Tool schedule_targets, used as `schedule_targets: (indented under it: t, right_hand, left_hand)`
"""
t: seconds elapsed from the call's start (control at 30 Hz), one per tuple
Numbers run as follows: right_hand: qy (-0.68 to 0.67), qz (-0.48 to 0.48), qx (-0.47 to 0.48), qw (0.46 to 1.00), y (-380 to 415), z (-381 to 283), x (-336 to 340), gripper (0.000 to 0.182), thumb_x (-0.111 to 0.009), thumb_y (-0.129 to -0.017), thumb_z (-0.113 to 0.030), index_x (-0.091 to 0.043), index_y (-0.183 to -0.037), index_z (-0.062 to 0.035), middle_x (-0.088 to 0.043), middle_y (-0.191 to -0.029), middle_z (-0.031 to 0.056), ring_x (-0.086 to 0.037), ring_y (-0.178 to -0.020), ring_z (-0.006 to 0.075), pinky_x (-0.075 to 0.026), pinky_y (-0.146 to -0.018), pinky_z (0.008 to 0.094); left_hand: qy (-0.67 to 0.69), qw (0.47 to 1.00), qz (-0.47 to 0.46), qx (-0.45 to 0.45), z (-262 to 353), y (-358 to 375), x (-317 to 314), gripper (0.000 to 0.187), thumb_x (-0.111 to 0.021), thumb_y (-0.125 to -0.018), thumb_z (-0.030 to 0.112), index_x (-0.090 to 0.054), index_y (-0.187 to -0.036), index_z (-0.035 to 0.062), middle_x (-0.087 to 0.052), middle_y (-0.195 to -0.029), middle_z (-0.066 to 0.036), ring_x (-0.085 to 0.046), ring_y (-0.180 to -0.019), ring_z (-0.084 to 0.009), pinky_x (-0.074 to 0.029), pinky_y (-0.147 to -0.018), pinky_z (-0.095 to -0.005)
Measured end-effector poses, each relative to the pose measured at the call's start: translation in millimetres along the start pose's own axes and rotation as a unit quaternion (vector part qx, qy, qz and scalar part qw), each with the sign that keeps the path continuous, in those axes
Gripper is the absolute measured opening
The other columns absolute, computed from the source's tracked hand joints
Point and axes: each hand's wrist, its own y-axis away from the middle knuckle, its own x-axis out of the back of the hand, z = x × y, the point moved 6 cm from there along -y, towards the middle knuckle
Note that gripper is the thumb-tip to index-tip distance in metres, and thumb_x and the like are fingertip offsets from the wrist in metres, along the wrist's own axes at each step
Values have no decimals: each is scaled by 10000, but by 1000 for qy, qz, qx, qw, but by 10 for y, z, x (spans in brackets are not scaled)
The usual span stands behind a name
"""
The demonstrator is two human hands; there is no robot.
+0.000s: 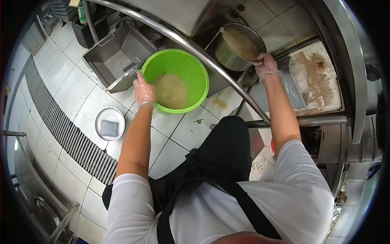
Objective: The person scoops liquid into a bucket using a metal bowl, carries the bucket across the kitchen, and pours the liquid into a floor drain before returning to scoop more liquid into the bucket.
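My left hand [144,90], in a thin clear glove, grips the near rim of a green plastic basin [195,67] that holds cloudy yellowish liquid. The basin is held above the tiled floor. My right hand [266,65], also gloved, grips the rim of a steel pot [227,55] tilted on its side toward the basin, with pale wet contents inside. A steel rail [211,65] runs diagonally between the pot and the basin.
An open steel bin [103,61] stands on the floor left of the basin. A round steel lid [109,124] with a grey sponge lies on the tiles. A long floor drain grate [61,122] runs at left. A stained steel counter [321,81] is at right.
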Motion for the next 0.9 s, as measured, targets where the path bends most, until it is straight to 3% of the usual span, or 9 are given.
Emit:
schedule_targets:
  t: [0.57,0.9]
  right_hand:
    - [155,-56,53,985,389,71,-238,64,-546,-632,18,-546,-670,-34,-505,-627,52,-412,-479,127,-312,-410,248]
    - [207,-59,85,973,455,-122,-407,66,-552,-595,-16,-539,-656,-39,-448,-609,31,-358,-457,119,-255,-403,258]
  left_hand:
    - [2,1000,-8,14,-18,-2,-8,658,-540,-747,84,-325,-1368,114,-499,-1115,-203,-595,-904,-375,-497,-749,-452]
    - [22,999,-25,21,43,38,82,676,-551,-736,80,-311,-1367,105,-477,-1133,-210,-582,-927,-386,-486,-771,-456]
